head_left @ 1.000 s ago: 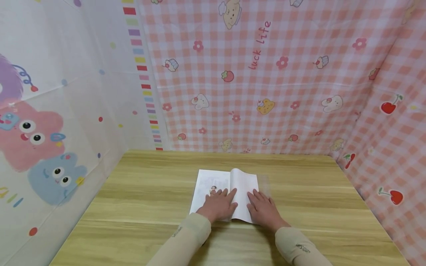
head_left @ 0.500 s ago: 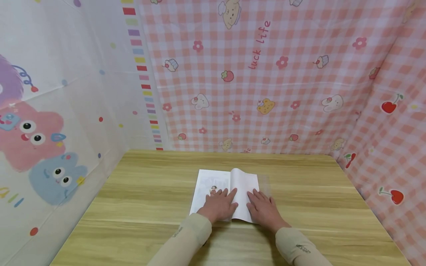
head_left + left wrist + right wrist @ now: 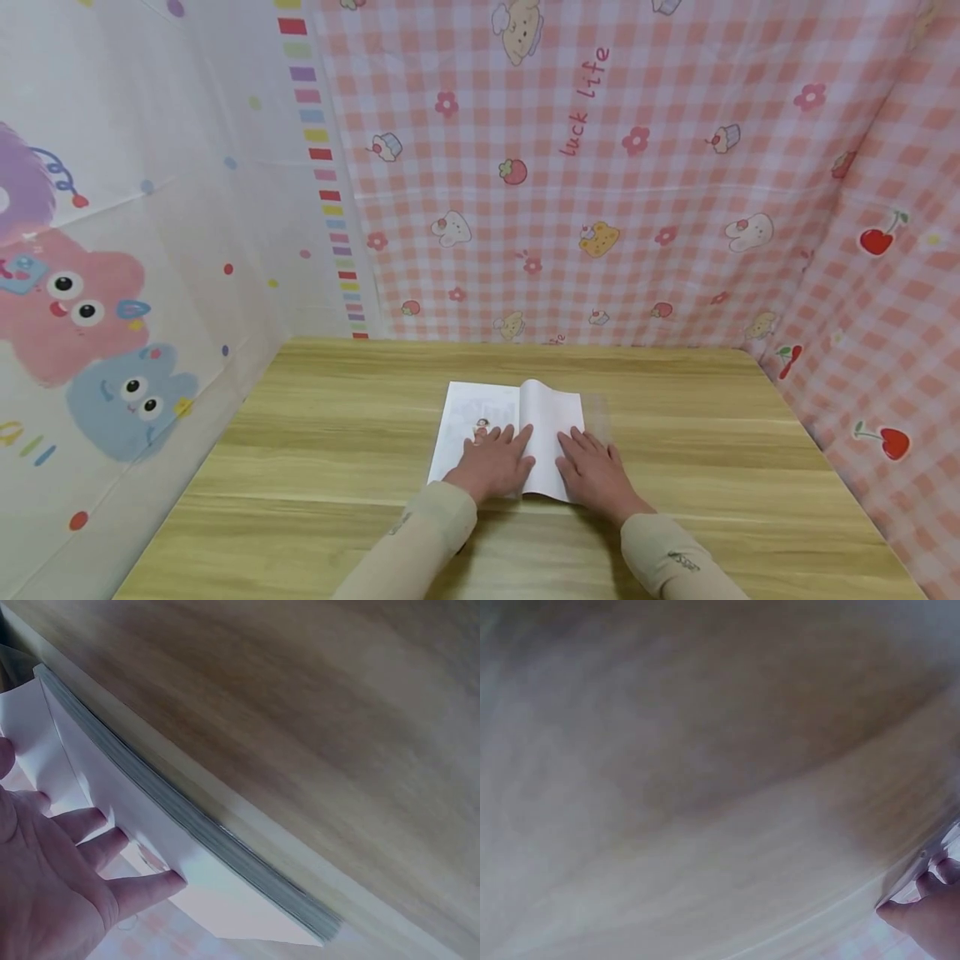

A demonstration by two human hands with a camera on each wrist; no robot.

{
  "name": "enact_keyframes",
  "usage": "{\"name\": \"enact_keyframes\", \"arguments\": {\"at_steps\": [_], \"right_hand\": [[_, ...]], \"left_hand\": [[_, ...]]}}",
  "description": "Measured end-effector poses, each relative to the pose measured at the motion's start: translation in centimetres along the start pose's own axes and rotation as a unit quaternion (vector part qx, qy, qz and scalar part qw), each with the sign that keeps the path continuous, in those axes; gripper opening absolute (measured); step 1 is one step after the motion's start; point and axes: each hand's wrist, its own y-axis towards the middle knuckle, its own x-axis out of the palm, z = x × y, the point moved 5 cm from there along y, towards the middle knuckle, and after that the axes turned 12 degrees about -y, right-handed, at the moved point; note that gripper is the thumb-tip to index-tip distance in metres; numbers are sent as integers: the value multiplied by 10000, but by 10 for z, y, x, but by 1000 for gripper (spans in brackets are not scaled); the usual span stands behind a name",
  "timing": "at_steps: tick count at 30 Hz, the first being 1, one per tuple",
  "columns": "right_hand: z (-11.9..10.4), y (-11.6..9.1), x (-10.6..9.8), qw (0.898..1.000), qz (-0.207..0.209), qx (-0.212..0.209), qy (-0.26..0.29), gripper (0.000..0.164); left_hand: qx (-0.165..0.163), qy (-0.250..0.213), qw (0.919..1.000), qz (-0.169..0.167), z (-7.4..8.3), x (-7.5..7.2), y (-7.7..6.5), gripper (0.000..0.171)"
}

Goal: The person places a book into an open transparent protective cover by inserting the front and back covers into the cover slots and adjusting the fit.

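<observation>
An opened book lies on the wooden table, its left page carrying a faint picture with a small figure. The right page is blank white and bulges near the spine. My left hand rests on the left page with fingers spread, the index finger reaching to the spine. In the left wrist view the fingertips touch the page above a thick block of page edges. My right hand lies on the outer part of the right page, fingers extended. A clear cover flap sticks out beyond that page.
The wooden tabletop runs back to a pink checked cloth wall. A white cloth with cartoon figures hangs at the left, and another checked cloth closes off the right side.
</observation>
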Motion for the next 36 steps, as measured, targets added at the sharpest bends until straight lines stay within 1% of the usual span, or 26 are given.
{"name": "enact_keyframes", "arguments": {"at_steps": [5, 13, 17, 21, 26, 33, 36], "right_hand": [[0, -1, 1, 10000, -49, 16, 1, 47], [2, -1, 1, 10000, -37, -28, 5, 46], [2, -1, 1, 10000, -25, -6, 58, 46], [2, -1, 2, 9999, -89, -8, -64, 47], [2, 0, 2, 9999, -126, -2, -89, 48], [0, -2, -1, 10000, -84, -33, 20, 47], [0, -2, 0, 10000, -81, 4, -9, 47]], "left_hand": [[-45, 131, 9999, -49, 1, 1, 0, 56], [-39, 56, 10000, 60, -3, 5, 1, 54], [-49, 67, 10000, 9, -2, 5, 1, 56], [-107, 166, 9998, -35, 1, 6, 0, 57], [-100, 367, 9993, 13, 3, 8, 0, 59], [-115, 189, 9997, -39, 0, 5, 0, 55], [-126, 203, 9997, -39, -1, 6, 0, 56]]}}
